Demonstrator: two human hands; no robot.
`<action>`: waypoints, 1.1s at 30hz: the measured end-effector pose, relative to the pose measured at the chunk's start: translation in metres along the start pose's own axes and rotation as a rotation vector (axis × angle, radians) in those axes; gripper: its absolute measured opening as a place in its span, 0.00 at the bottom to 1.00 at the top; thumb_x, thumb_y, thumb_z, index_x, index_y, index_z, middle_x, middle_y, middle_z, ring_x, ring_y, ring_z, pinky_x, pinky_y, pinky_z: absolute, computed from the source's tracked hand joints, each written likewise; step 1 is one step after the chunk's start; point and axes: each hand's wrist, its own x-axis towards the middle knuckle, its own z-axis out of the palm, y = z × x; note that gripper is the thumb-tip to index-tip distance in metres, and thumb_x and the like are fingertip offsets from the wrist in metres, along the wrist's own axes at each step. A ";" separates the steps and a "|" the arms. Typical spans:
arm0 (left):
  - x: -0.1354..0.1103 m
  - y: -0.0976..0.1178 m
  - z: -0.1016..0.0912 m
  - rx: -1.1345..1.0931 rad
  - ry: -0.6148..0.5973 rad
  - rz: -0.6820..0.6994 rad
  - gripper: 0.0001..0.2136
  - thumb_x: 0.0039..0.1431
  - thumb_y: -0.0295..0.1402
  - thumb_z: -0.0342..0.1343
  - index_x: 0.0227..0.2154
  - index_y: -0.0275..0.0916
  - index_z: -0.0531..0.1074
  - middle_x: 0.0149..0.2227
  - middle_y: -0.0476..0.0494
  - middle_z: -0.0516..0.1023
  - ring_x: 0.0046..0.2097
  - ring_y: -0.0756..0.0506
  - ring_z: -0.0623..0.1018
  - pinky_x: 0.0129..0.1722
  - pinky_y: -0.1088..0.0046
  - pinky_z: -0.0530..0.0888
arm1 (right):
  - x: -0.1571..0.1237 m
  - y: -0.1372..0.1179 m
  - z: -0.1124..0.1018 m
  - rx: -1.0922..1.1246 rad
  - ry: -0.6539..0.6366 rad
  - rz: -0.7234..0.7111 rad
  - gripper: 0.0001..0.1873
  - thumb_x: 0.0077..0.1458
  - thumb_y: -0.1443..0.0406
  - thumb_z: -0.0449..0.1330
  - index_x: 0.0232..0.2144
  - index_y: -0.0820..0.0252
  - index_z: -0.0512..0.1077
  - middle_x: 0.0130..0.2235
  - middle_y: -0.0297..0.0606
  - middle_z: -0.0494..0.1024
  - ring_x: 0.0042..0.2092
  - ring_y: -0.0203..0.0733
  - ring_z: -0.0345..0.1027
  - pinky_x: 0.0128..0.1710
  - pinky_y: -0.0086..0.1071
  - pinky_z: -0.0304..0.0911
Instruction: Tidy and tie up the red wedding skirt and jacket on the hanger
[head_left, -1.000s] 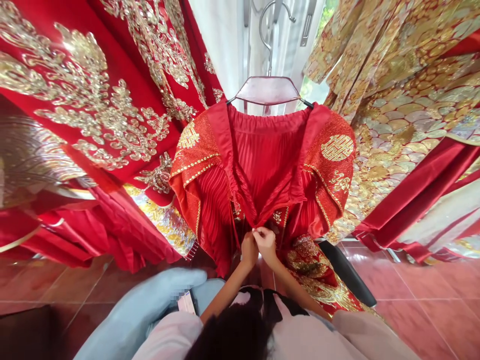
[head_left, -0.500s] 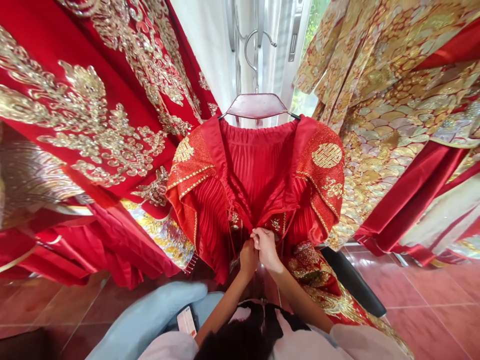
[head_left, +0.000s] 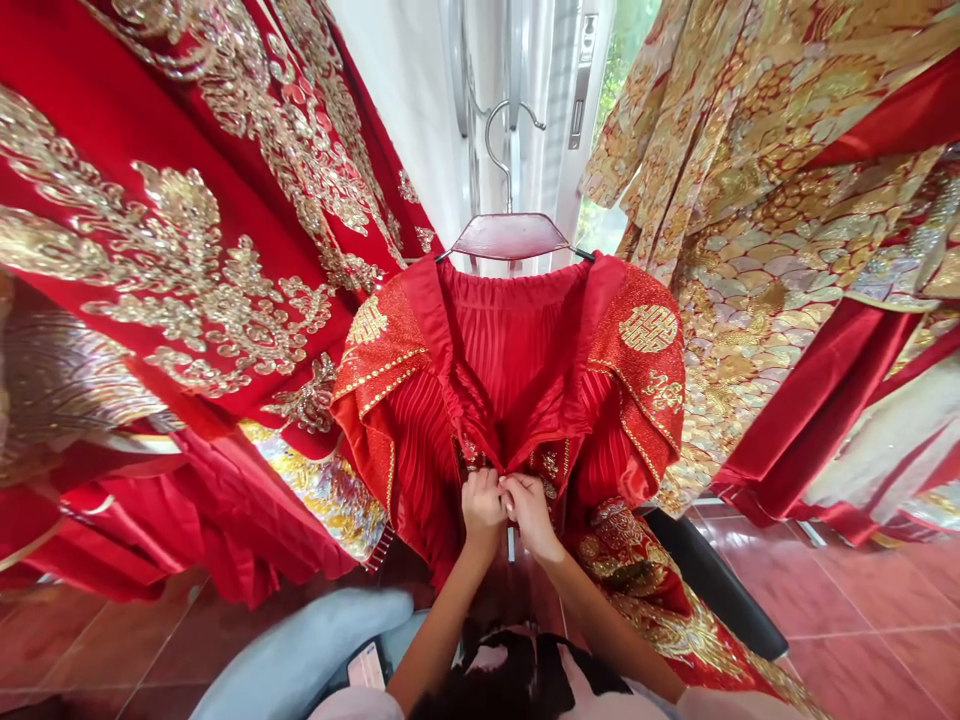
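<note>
In front of me a red pleated skirt (head_left: 517, 320) with embroidered orange-red panels and gold emblems hangs from a hanger (head_left: 512, 237). My left hand (head_left: 484, 503) is closed on the skirt's red edge, below its V-shaped opening. Right beside it, my right hand (head_left: 528, 508) pinches the same edge, the two hands nearly touching at the fingertips. Whether a small fastener sits between the fingers is hidden. The hanger's metal hook rises above the waistband, near the pale door frame.
A red gown (head_left: 217, 290) with gold sequin embroidery hangs on the left, and a gold scale-patterned garment (head_left: 757, 290) on the right. A dark padded bench (head_left: 720, 580) stands over red floor tiles (head_left: 840, 610). A phone (head_left: 366, 668) rests on my light-blue-clad leg.
My left hand has come up level with the right and its knuckles now show more. The skirt and hanger sit slightly lower in view.
</note>
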 end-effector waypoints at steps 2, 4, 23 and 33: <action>0.005 -0.001 0.004 -0.013 -0.030 0.036 0.08 0.54 0.24 0.48 0.24 0.38 0.70 0.27 0.39 0.73 0.35 0.41 0.73 0.39 0.66 0.69 | 0.002 -0.001 0.002 0.022 -0.010 0.005 0.14 0.35 0.59 0.57 0.10 0.61 0.63 0.10 0.25 0.52 0.15 0.24 0.39 0.17 0.26 0.33; 0.007 -0.001 0.008 -0.020 -0.035 0.050 0.09 0.53 0.24 0.47 0.24 0.38 0.71 0.26 0.40 0.73 0.33 0.42 0.74 0.38 0.68 0.69 | 0.004 -0.006 0.006 0.048 -0.007 0.002 0.13 0.35 0.59 0.57 0.10 0.62 0.63 0.10 0.25 0.52 0.15 0.25 0.39 0.17 0.26 0.34; 0.049 0.015 -0.025 0.033 -0.056 -0.033 0.08 0.57 0.25 0.48 0.32 0.36 0.73 0.34 0.36 0.75 0.39 0.39 0.75 0.39 0.68 0.69 | 0.013 -0.033 0.022 0.107 -0.008 -0.099 0.13 0.35 0.60 0.60 0.11 0.62 0.64 0.11 0.25 0.54 0.16 0.24 0.41 0.17 0.25 0.33; 0.040 0.033 -0.027 -0.001 -0.107 -0.024 0.08 0.57 0.28 0.51 0.36 0.37 0.73 0.34 0.39 0.77 0.32 0.43 0.78 0.28 0.74 0.68 | 0.011 -0.081 0.049 0.271 0.108 -0.160 0.09 0.32 0.62 0.59 0.13 0.63 0.67 0.12 0.25 0.56 0.16 0.23 0.40 0.17 0.26 0.34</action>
